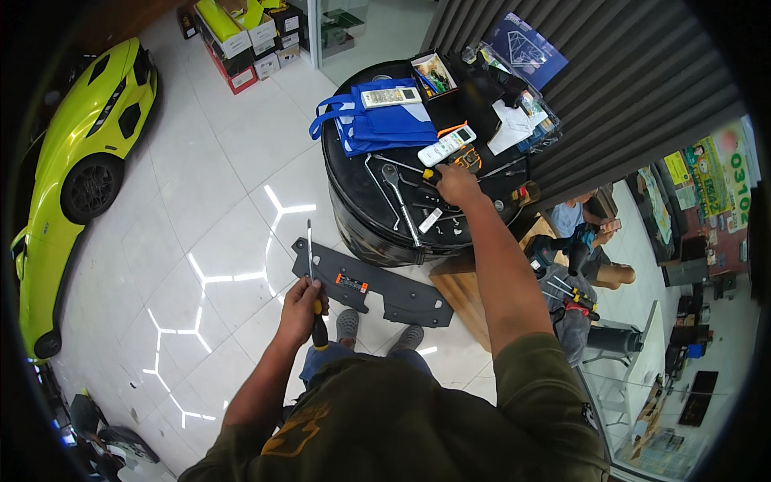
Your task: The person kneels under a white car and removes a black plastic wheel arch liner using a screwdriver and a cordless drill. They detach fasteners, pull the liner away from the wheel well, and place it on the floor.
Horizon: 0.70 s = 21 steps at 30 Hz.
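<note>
My left hand [299, 311] is closed around a screwdriver [320, 331] with a black and yellow handle, its metal shaft pointing up and away. My right hand [458, 186] reaches over the round black drum top [353, 193]. Its fingers are closed at the black and yellow handle of a second screwdriver [431, 174], whose thin shaft points left; the fingertips are partly hidden. Beside that hand lie a ratchet wrench [399, 197], a bent metal rod [381, 189], a small white stick-shaped item [430, 220], several small fasteners and a white remote control [446, 146].
A blue bag [385, 124] with another remote [391, 97] and an open box [434, 76] occupy the drum's far side. A dark panel [401, 303] lies by my feet. At left stands a yellow-green car [88, 120]. Another person [570, 215] sits at right near a cordless drill [546, 249].
</note>
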Motion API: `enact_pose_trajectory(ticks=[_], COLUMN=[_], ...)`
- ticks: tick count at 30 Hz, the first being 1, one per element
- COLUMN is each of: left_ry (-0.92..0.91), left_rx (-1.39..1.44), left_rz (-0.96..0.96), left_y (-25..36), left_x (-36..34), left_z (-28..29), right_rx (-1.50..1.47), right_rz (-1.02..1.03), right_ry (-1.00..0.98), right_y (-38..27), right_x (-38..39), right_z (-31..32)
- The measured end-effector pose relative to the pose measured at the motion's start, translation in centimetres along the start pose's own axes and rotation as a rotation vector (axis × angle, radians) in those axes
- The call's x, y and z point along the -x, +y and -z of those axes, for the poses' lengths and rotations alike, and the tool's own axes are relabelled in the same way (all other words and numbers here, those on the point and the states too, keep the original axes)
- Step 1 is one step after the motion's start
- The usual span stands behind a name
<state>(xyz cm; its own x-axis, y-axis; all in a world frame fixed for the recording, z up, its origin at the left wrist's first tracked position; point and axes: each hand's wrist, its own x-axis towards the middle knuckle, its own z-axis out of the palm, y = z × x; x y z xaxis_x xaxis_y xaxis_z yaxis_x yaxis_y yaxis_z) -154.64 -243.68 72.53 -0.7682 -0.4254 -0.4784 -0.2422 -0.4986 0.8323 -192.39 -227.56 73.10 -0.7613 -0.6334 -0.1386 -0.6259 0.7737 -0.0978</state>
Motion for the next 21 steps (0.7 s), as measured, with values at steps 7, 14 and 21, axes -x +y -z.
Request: enact_pose_trajectory(ticks=[7, 14, 21], left_ry=[-0.049, -0.465, -0.989], left_rx=[-0.268, -0.127, -0.264], left_rz=[0.049, 0.156, 0.313], left_y=[0.5, -2.3, -8.7], left_x=[2.2, -1.3, 3.7], left_z=[1.5, -7.5, -21.8], right_rx=[-0.08, -1.134, -1.165], right_rz=[-0.01, -0.35, -0.811], right_ry=[0.163, 0.171, 0.306], right_y=[-2.4, -7.9, -7.9], right_x=[4.9, 27.3, 40.5], right_z=[6.0, -2.5, -3.1])
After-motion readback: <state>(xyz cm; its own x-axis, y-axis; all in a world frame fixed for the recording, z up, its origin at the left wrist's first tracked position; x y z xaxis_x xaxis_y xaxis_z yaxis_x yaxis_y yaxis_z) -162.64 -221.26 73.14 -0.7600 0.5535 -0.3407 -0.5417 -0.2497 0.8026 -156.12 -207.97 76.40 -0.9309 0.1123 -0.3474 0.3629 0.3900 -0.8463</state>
